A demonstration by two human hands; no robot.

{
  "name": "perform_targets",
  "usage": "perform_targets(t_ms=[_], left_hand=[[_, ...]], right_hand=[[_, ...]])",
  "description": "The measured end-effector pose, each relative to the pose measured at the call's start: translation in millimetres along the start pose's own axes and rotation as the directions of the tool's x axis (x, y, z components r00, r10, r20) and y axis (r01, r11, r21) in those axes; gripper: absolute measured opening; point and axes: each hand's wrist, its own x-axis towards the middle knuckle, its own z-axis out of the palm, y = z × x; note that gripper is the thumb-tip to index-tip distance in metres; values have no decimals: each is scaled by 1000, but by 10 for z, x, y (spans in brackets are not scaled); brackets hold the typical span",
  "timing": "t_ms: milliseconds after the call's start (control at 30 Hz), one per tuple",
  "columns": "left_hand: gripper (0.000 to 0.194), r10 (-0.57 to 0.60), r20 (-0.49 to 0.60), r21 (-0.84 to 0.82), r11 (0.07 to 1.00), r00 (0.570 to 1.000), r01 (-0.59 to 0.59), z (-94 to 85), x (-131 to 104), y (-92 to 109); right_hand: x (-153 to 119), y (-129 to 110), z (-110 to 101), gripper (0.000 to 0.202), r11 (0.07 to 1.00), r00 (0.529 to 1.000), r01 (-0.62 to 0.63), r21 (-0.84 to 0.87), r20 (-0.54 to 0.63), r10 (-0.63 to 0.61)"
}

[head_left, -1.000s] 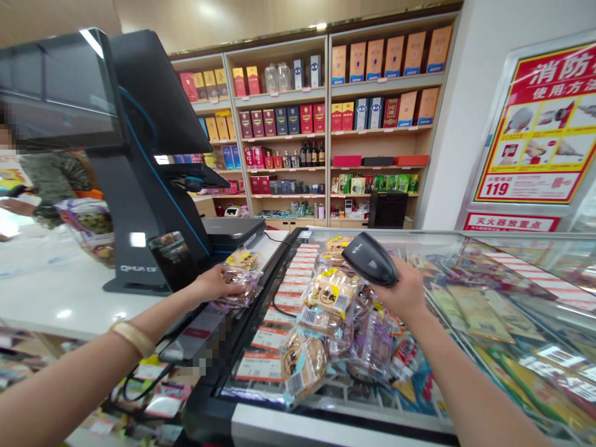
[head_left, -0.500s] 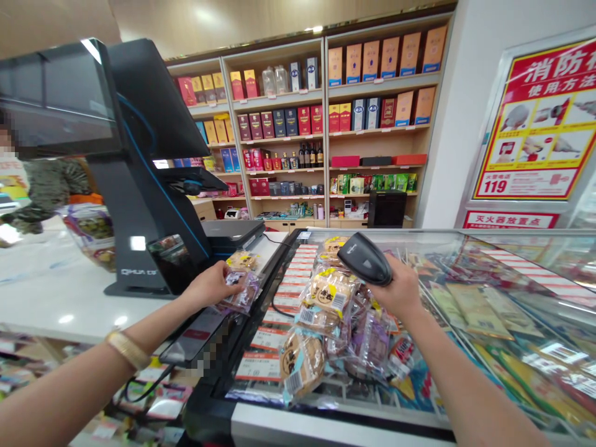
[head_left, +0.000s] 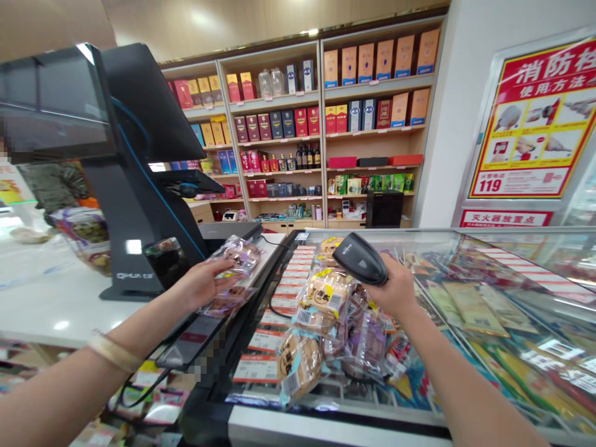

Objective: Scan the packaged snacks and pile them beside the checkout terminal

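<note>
My right hand (head_left: pixel 395 287) is closed round the handle of a black barcode scanner (head_left: pixel 361 257), held over a heap of wrapped biscuits. In that heap, a yellow-labelled biscuit packet (head_left: pixel 328 292) is on top, a round biscuit packet (head_left: pixel 300 363) at the near left and a purple-tinged packet (head_left: pixel 367 341) at the right. My left hand (head_left: pixel 207 284) has its fingers apart at the edge of a clear packet of brown biscuits (head_left: pixel 242 256) beside the till. Below those fingers lies another brown biscuit packet (head_left: pixel 228 301), partly hidden by the hand.
The till (head_left: pixel 149 205) with its screens stands on the white counter (head_left: pixel 46 304) at the left. A glass-topped freezer (head_left: pixel 465 379) carries the heap and a row of price tags (head_left: pixel 291 285). Boxed goods fill the shelves (head_left: pixel 279 105) behind. A person's sleeve (head_left: pixel 58 186) shows at the far left.
My left hand has loosened its pinch and its fingers have spread. A brown biscuit packet now lies farther back, where a yellow-labelled one showed. The scanner stays over the heap.
</note>
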Motion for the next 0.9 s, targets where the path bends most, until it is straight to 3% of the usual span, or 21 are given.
perform_targets(t_ms=[133, 367, 667, 767, 900], left_hand=[[13, 19, 59, -62, 998, 998, -16, 232, -106, -120], [29, 243, 211, -75, 970, 947, -232, 644, -401, -302], [32, 284, 297, -75, 959, 911, -275, 810, -495, -419], [30, 257, 291, -70, 966, 922, -247, 829, -507, -407], [14, 130, 271, -100, 989, 954, -107, 880, -535, -379]], right_hand=[[18, -32, -13, 7, 996, 997, 68, 53, 23, -70], [34, -152, -20, 11, 977, 968, 145, 159, 181, -173], [38, -202, -34, 14, 989, 936, 90, 114, 330, -123], [42, -186, -26, 14, 985, 949, 87, 149, 290, -128], [56, -125, -29, 10, 990, 990, 79, 115, 103, -91]])
